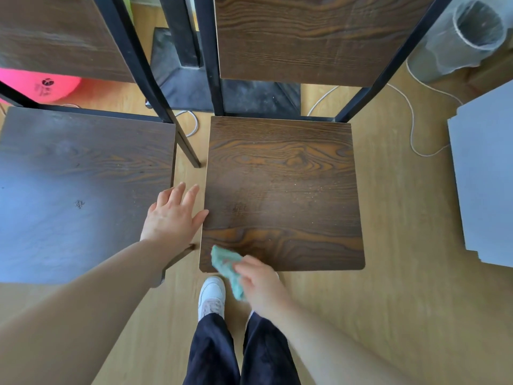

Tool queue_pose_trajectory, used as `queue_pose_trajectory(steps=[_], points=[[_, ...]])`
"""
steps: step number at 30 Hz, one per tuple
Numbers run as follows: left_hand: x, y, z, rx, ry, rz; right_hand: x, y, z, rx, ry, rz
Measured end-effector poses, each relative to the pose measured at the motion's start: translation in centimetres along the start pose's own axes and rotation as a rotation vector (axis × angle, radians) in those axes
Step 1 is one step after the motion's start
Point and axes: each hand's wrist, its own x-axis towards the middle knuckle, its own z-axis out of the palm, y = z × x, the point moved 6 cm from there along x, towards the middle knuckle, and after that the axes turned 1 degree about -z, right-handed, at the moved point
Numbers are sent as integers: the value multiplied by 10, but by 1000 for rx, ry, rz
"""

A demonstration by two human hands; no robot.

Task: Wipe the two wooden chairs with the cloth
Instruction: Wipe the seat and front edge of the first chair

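1. We hold the cloth bunched in our right hand, fingers curled round it. It sits on the near left corner of the right chair, with a loose end hanging past the front edge of the seat.
2. Our left hand lies flat with the fingers straight and spread, and it holds nothing. It bridges the gap between the two seats, with the thumb against the side edge of the right chair and the palm by the edge of the left chair.
3. The cloth looks soft, light and limp, so we judge it works best gathered into a wad with one broad face pressed down. A loose tail would only drag.
4. The seats look like stiff, flat boards on thin dark metal frames. On the smooth floor such chairs may slide under a firm stroke, so a bracing grip on a seat edge or a frame bar seems wise.
5. Pale specks dot the right seat. The left seat shows a dull haze and a small dark mark, which probably calls for more pressure.
6. The tall backs are best steadied by their frame.
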Motion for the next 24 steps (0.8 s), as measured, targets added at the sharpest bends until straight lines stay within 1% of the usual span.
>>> queue_pose_trajectory(steps=[2, 6, 7, 9, 11, 13, 16, 20, 24], points=[[1, 2, 0, 36, -7, 17, -2, -1, -53, 50, 167, 37], [9, 3, 0, 62, -7, 24, 8, 24, -191, -21, 543, 61], [12, 4, -1, 57, -3, 18, 12, 34, -225, -27, 629, 106], [19, 8, -1, 60, 0, 14, 21, 55, -281, -57, 726, 215], [27, 15, -1, 59, -2, 18, 32, 74, -316, -158, 732, 292], [34, 21, -1, 66, -8, 20, 43, 85, -329, -250, 701, 333], [42, 25, 0, 83, -20, 16, 55, 91, -315, -242, 645, 353], [50, 24, 0, 95, -38, 19, 66, 92, -282, -245, 532, 311], [52, 20, 3, 109, -41, 52, 72, 93, -267, -408, 490, 288]])
